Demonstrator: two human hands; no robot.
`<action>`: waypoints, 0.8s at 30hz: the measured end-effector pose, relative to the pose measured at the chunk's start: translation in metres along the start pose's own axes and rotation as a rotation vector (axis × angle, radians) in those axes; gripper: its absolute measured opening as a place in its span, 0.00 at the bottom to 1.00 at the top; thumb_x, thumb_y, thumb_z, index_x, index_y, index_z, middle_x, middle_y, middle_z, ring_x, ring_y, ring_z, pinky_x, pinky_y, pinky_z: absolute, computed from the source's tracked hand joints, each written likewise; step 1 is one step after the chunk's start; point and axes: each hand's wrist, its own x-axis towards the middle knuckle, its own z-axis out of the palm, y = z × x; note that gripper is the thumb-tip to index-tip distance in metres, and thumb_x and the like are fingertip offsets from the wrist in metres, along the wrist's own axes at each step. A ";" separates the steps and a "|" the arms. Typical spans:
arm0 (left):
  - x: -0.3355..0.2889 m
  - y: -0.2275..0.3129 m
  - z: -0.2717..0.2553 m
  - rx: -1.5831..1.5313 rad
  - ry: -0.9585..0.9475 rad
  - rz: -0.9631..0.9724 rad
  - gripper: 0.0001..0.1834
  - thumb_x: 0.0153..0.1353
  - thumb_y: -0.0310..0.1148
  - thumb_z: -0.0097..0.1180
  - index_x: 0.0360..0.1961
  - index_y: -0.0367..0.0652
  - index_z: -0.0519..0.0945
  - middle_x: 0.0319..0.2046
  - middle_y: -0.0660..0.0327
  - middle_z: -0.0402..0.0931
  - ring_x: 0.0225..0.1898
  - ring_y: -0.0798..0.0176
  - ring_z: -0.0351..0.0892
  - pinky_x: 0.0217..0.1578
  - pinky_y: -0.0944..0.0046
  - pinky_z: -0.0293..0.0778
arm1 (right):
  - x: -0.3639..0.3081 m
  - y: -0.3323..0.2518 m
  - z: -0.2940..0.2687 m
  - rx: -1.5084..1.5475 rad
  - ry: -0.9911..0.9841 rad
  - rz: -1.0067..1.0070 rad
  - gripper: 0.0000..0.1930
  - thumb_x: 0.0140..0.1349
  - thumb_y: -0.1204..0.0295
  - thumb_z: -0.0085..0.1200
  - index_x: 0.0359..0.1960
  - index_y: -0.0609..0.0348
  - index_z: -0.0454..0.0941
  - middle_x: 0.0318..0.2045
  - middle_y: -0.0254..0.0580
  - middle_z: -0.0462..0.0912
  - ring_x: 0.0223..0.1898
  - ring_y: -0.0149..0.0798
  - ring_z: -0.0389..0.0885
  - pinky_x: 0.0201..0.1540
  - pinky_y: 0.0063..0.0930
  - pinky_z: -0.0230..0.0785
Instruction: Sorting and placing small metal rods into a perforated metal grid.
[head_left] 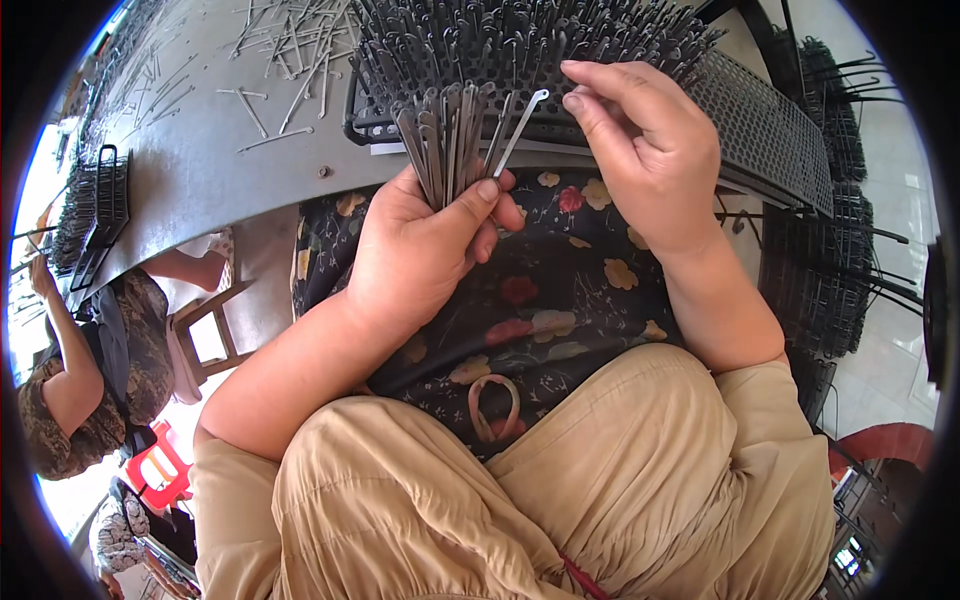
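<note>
My left hand (425,245) grips a fanned bundle of thin grey metal strips (450,140), held upright over my lap. One lighter strip (522,125) leans out of the bundle to the right. My right hand (645,150) hovers just right of it, thumb and forefinger pinched near the strip's top end, at the front edge of a black perforated tray (770,130) bristling with upright strips (520,40). Whether the fingertips touch the strip is unclear.
A grey worktable (200,170) carries scattered loose strips (290,50). Another black rack (95,205) sits at its left, where another person (75,380) works. Stacked black racks (835,270) stand at the right. A wooden stool (205,335) and a red stool (155,470) lie lower left.
</note>
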 end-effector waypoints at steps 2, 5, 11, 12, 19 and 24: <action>0.000 0.000 0.001 -0.016 -0.017 -0.011 0.06 0.68 0.28 0.50 0.42 0.38 0.76 0.28 0.62 0.79 0.21 0.76 0.69 0.19 0.76 0.63 | 0.000 0.001 -0.002 -0.053 -0.023 -0.017 0.07 0.58 0.85 0.59 0.37 0.66 0.82 0.33 0.37 0.82 0.32 0.25 0.79 0.35 0.15 0.72; 0.000 -0.001 0.001 -0.021 -0.014 -0.019 0.06 0.68 0.28 0.50 0.42 0.38 0.76 0.28 0.62 0.79 0.20 0.76 0.69 0.19 0.76 0.63 | 0.001 0.006 -0.004 0.043 0.078 -0.007 0.09 0.54 0.82 0.61 0.37 0.59 0.83 0.28 0.39 0.82 0.27 0.33 0.81 0.30 0.21 0.72; -0.002 -0.002 0.000 -0.052 -0.047 0.009 0.07 0.69 0.29 0.50 0.43 0.39 0.76 0.29 0.61 0.80 0.21 0.75 0.70 0.18 0.76 0.62 | 0.005 -0.019 -0.005 0.728 -0.120 0.437 0.13 0.62 0.83 0.56 0.49 0.64 0.77 0.38 0.41 0.83 0.37 0.28 0.81 0.41 0.17 0.74; -0.003 -0.001 0.000 -0.064 -0.074 -0.003 0.07 0.69 0.29 0.50 0.44 0.39 0.76 0.30 0.60 0.81 0.21 0.74 0.70 0.18 0.76 0.62 | 0.004 -0.019 -0.005 0.730 -0.122 0.436 0.13 0.62 0.83 0.56 0.49 0.64 0.77 0.38 0.41 0.83 0.37 0.28 0.81 0.41 0.17 0.74; 0.000 0.002 -0.003 -0.161 -0.196 -0.174 0.09 0.69 0.29 0.50 0.46 0.38 0.76 0.32 0.58 0.81 0.21 0.73 0.71 0.18 0.76 0.61 | 0.012 0.001 -0.013 0.968 -0.013 0.462 0.03 0.60 0.79 0.60 0.35 0.60 0.80 0.30 0.39 0.85 0.25 0.20 0.76 0.24 0.11 0.63; 0.003 -0.003 0.002 -0.054 -0.102 -0.163 0.10 0.69 0.28 0.49 0.47 0.37 0.76 0.30 0.60 0.80 0.21 0.74 0.71 0.17 0.76 0.61 | 0.030 -0.006 -0.018 0.442 0.291 0.008 0.07 0.59 0.82 0.60 0.39 0.63 0.78 0.32 0.43 0.83 0.30 0.26 0.78 0.31 0.17 0.69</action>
